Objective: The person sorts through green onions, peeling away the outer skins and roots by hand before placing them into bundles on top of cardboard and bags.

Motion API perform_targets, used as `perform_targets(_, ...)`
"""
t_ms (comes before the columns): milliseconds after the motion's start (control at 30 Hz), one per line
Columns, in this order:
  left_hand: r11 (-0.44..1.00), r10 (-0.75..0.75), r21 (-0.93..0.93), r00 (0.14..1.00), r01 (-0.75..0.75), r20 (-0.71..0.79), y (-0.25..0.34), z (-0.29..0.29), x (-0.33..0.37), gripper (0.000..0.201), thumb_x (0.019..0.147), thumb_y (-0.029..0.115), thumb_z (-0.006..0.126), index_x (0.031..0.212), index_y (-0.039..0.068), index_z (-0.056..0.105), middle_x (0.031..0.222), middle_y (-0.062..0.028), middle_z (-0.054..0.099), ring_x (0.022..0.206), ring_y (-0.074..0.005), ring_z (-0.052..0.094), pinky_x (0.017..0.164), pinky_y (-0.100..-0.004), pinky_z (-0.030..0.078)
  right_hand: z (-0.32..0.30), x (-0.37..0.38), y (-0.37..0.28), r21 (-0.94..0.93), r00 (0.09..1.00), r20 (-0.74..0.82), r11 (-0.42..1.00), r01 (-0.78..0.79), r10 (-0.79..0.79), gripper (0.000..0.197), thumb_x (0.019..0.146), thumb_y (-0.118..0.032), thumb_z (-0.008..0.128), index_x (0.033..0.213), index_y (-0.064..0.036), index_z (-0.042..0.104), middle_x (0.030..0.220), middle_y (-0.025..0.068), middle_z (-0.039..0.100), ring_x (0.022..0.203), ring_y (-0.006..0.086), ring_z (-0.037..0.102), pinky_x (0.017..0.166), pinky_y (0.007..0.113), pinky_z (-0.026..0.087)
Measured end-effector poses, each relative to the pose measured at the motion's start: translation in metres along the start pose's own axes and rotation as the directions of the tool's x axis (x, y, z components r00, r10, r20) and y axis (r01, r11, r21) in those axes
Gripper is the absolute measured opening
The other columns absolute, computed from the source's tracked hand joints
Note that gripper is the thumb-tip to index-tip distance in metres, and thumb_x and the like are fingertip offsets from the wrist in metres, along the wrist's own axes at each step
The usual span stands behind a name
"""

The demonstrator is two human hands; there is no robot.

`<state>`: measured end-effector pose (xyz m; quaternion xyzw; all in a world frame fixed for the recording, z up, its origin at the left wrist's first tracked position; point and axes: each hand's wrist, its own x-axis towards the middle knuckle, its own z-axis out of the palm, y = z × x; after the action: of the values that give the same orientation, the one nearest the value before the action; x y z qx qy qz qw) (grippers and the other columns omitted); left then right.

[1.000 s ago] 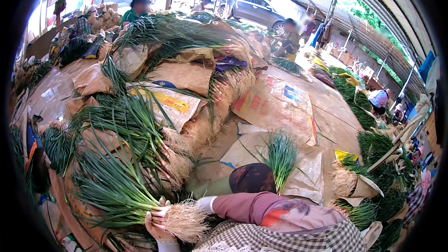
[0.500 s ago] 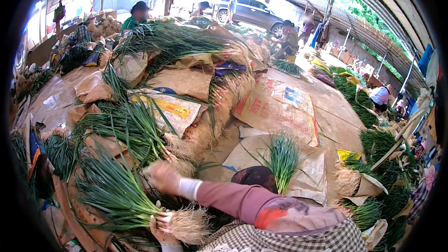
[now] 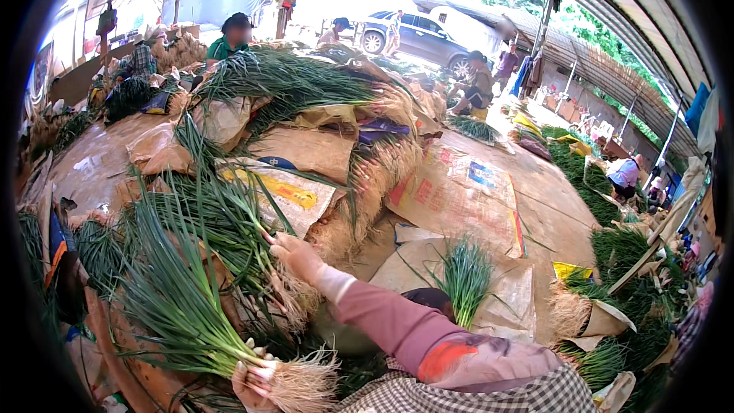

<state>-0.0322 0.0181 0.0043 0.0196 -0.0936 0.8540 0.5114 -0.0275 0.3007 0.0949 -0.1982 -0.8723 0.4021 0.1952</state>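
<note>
In my left hand (image 3: 251, 387), low in the head view, is a thick bunch of green onions (image 3: 191, 321). Its fingers wrap around the white stems, with the pale roots (image 3: 297, 384) fanning out to the right and the long leaves spreading up and left. My right hand (image 3: 297, 257) reaches over the pile of green onions (image 3: 222, 218) just above that bunch. The thumb and fingers of this hand are closed on the white stem end of a few green onions lying there. More roots hang below that hand.
Flattened sacks (image 3: 455, 190) cover the ground ahead. A small tuft of green onions (image 3: 465, 279) stands right of my arm. Beyond is a long root-edged heap (image 3: 290, 80). Other people (image 3: 475, 84) sit farther off, near a dark car (image 3: 417, 34). Bundles line the right side (image 3: 623, 248).
My right hand, blurred before, has moved right and up from beside the held bunch to the onion pile and closed on stems. My left hand keeps its bunch, whose leaves have swung more upright.
</note>
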Motion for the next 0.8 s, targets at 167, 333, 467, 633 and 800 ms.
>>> perform_targets(167,0.875,0.198,0.469,0.973,-0.119,-0.122,-0.034,0.030,0.018,0.052,0.081,0.017,0.036,0.125,-0.005,0.017,0.107,-0.0181,0.044,0.098,-0.0219,0.043,0.093,-0.0299,0.027,-0.008,-0.046,0.035,0.268,0.983,0.168,0.955,-0.123,0.079,0.020,0.077,-0.018,0.054,0.090,-0.0023,0.055,0.081,0.0060,0.056,0.076,0.0176,0.050,0.073,0.028,0.040)
perform_targets(333,0.898,0.159,0.427,0.984,-0.108,-0.084,-0.039,0.023,0.021,0.062,0.074,0.024,0.043,0.123,-0.006,0.020,0.106,-0.0201,0.047,0.109,-0.0335,0.038,0.095,-0.0453,0.026,0.006,-0.096,0.008,0.013,0.955,0.294,0.999,-0.033,0.028,0.022,0.075,-0.019,0.059,0.091,-0.0047,0.055,0.076,0.0038,0.056,0.069,0.0106,0.048,0.064,0.025,0.041)
perform_targets(467,0.882,0.202,0.461,0.962,-0.098,-0.182,-0.034,0.004,0.013,0.057,0.076,0.022,0.042,0.122,-0.005,0.023,0.112,-0.0262,0.040,0.108,-0.0340,0.039,0.092,-0.0426,0.030,0.020,-0.136,-0.012,-0.224,0.867,0.475,0.932,0.286,-0.151,0.023,0.076,-0.030,0.050,0.088,-0.0109,0.053,0.065,0.0134,0.054,0.061,0.0315,0.052,0.054,0.036,0.042)
perform_targets(633,0.944,0.211,0.295,0.959,-0.149,-0.190,-0.052,0.031,0.006,0.048,0.075,0.020,0.047,0.115,-0.004,0.036,0.097,-0.0189,0.053,0.104,-0.0350,0.042,0.093,-0.0465,0.029,0.052,-0.147,0.041,-0.019,0.734,0.677,0.999,-0.049,0.049,0.025,0.076,-0.029,0.051,0.089,-0.0094,0.058,0.075,0.0114,0.059,0.068,0.0222,0.057,0.067,0.028,0.045)
perform_targets(800,0.884,0.172,0.463,0.966,-0.064,-0.194,-0.045,0.018,-0.001,0.047,0.076,0.022,0.045,0.113,-0.005,0.037,0.102,-0.0238,0.049,0.100,-0.0325,0.046,0.089,-0.0414,0.034,0.059,-0.106,0.037,0.433,0.611,0.739,0.494,-0.754,0.285,0.045,0.084,-0.041,0.036,0.100,-0.0010,0.050,0.050,-0.0053,0.034,0.042,0.0066,0.028,0.041,0.020,0.023)
